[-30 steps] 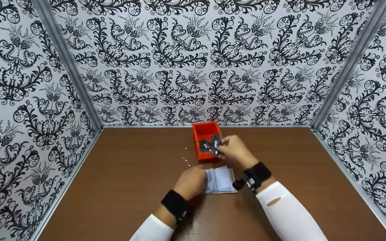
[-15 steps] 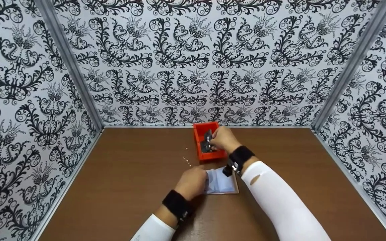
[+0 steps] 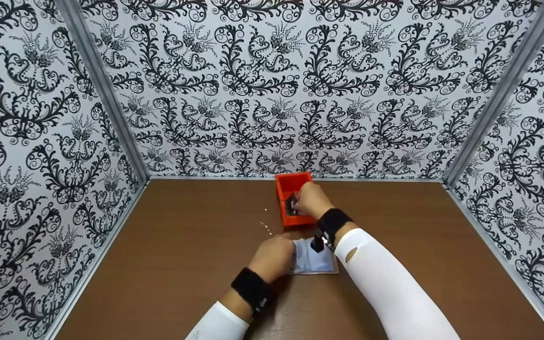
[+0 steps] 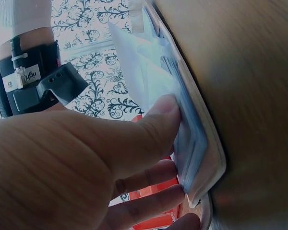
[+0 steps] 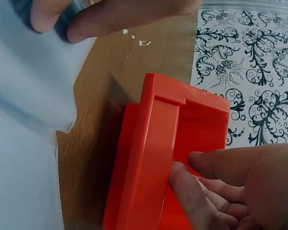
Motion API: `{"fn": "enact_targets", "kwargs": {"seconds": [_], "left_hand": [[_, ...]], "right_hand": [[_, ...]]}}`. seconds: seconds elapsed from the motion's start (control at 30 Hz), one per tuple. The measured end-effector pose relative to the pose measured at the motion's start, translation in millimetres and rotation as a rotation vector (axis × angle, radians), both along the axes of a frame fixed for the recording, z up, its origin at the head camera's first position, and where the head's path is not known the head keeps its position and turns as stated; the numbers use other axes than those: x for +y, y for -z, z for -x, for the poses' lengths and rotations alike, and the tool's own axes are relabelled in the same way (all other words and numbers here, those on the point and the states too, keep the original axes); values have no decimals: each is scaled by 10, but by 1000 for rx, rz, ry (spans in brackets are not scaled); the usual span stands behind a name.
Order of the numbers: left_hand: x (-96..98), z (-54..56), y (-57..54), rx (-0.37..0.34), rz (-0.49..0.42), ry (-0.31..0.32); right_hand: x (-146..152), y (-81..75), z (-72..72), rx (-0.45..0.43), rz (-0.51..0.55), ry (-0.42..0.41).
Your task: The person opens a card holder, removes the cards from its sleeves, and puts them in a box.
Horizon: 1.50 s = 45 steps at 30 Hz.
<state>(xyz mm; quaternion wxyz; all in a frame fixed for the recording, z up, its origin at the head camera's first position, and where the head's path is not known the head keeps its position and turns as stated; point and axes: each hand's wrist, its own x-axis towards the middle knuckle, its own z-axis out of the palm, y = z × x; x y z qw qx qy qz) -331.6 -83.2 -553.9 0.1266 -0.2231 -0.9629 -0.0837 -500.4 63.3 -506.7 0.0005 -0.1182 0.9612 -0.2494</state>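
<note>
A small card holder (image 3: 324, 266) with clear plastic sleeves and a tan cover lies open on the table. My left hand (image 3: 272, 257) grips its left side; in the left wrist view the thumb (image 4: 161, 115) lies on the sleeves (image 4: 144, 67). My right hand (image 3: 313, 200) reaches into a red plastic bin (image 3: 296, 221), beside dark printed cards (image 3: 291, 206) inside. In the right wrist view, the thumb and forefinger (image 5: 187, 189) stand slightly apart with nothing visible between them. The bin's wall hides part of that hand's surroundings.
Small white scraps (image 3: 266, 227) are scattered on the brown table (image 3: 196, 245), left of the bin. Patterned panels (image 3: 272, 94) with grey metal edging rise behind and at both sides of the table.
My right hand has carried a dark card leftward and down into the bin; the card now lies low there and the fingers have parted. My left hand stays at the card holder.
</note>
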Motion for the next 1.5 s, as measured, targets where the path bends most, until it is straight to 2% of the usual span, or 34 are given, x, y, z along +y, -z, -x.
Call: {"fn": "enact_targets", "kwargs": {"seconds": [0.13, 0.3, 0.37, 0.53, 0.6, 0.8, 0.93, 1.1, 1.2, 1.5], "left_hand": [[19, 0, 1, -2, -8, -12], [18, 14, -1, -26, -12, -14], [14, 14, -4, -28, -5, -14], [5, 15, 5, -23, 9, -12], [6, 18, 14, -21, 11, -9], [-3, 18, 35, -26, 0, -1], [6, 6, 31, -4, 21, -9], [29, 10, 53, 28, 46, -21], [34, 19, 62, 20, 50, -21], [19, 24, 37, -25, 41, -32]], "right_hand": [[55, -54, -125, 66, 31, 8], [164, -120, -320, 36, 129, 6], [223, -118, -407, -16, 181, -1], [408, 4, -649, -172, 297, -8], [484, 77, -745, -200, 315, -11], [639, 276, -998, -223, 301, -61], [701, 336, -1136, -199, 290, -126], [769, 372, -1208, -172, 263, -213], [794, 406, -1209, -163, 230, -239], [813, 468, -1196, -153, 157, -200]]}}
